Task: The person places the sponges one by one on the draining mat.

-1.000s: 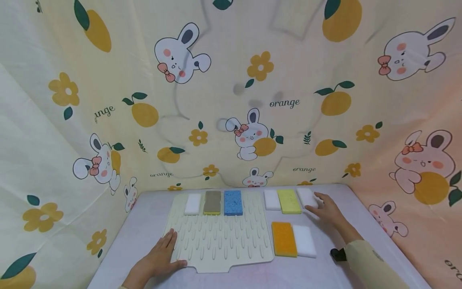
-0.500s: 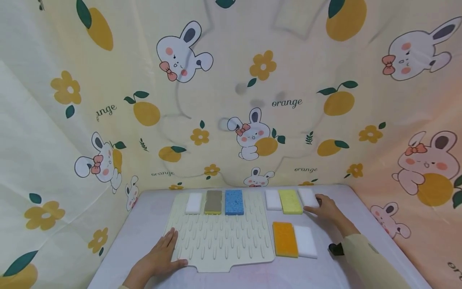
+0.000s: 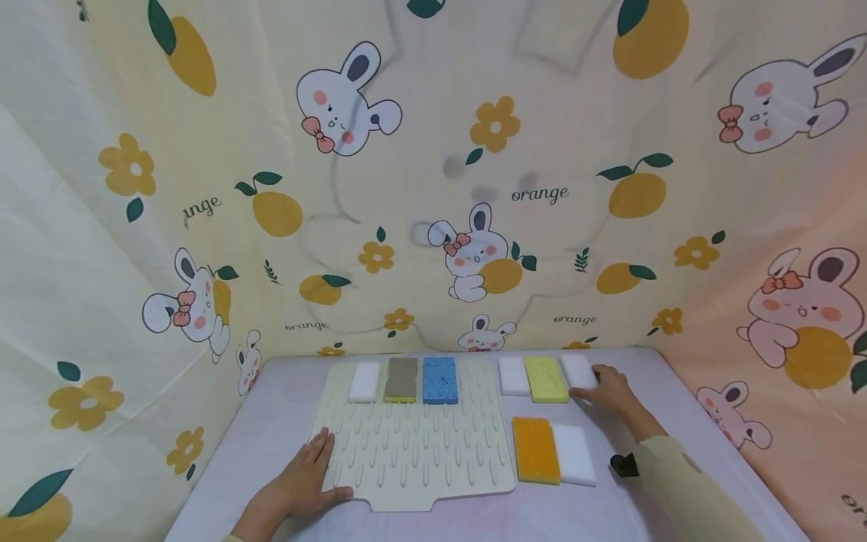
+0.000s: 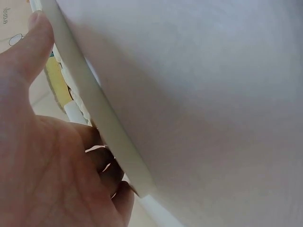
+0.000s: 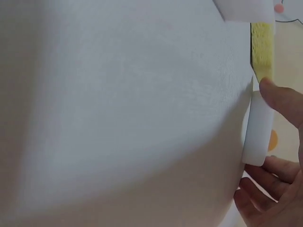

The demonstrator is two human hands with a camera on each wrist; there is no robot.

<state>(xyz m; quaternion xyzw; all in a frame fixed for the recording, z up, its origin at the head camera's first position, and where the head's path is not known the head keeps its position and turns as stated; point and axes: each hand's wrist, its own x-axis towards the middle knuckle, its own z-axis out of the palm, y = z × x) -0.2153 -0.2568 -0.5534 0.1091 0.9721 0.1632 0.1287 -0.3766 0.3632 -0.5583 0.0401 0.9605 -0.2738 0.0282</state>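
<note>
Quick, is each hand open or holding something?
Left hand: open, resting on the ribbed mat.
Right hand: pinching a white sponge between thumb and fingers.

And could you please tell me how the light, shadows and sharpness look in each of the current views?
Head view: soft light, no strong glare, grey shadow smudges on the printed curtain; left wrist view: a soft-edged shadow on the tabletop beside the mat, fine detail slightly soft; right wrist view: a broad shadow across the tabletop, narrowing towards the white sponge in the right hand.
</note>
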